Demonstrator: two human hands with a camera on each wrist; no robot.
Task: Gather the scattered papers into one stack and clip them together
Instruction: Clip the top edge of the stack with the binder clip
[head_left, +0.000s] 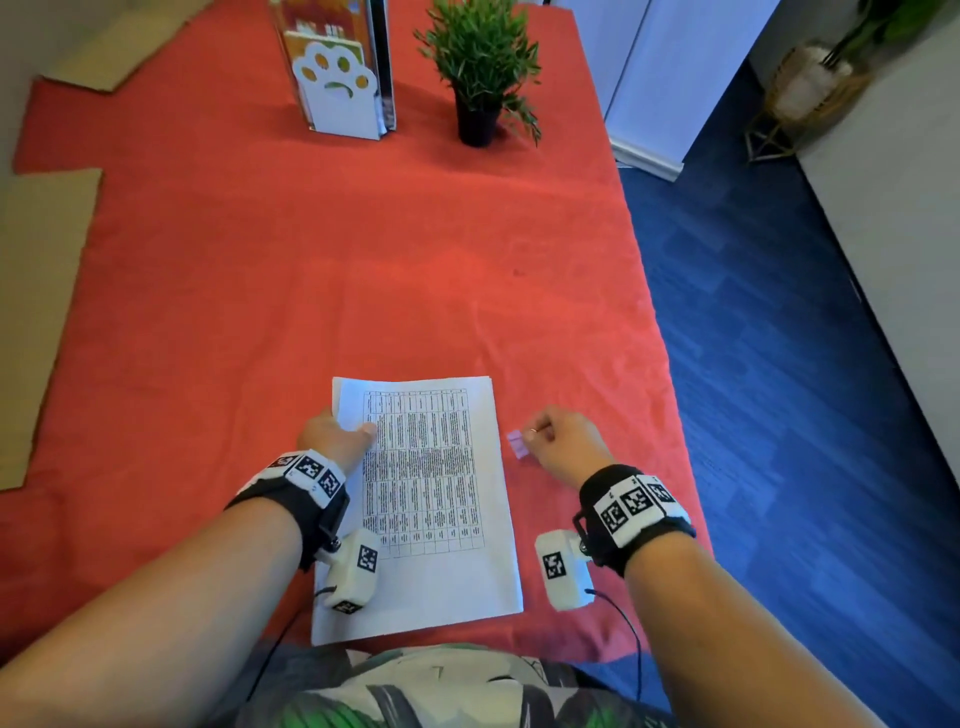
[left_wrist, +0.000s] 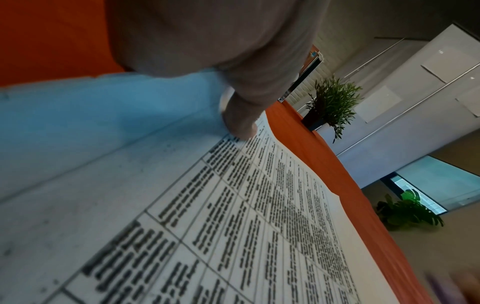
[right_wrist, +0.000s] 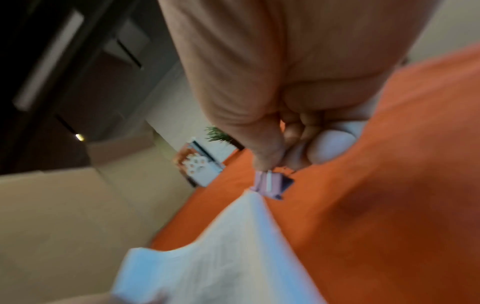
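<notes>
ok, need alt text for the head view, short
A person's left hand grips the left edge of a white stack of printed papers on a red tablecloth, while the right hand pinches a small pale purple binder clip beside the stack's right edge. A green potted plant and white paw-print bookend stand farther back.

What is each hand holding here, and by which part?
The left hand holds the paper stack at its left edge, thumb on top. The right hand pinches the binder clip by its handles.
</notes>
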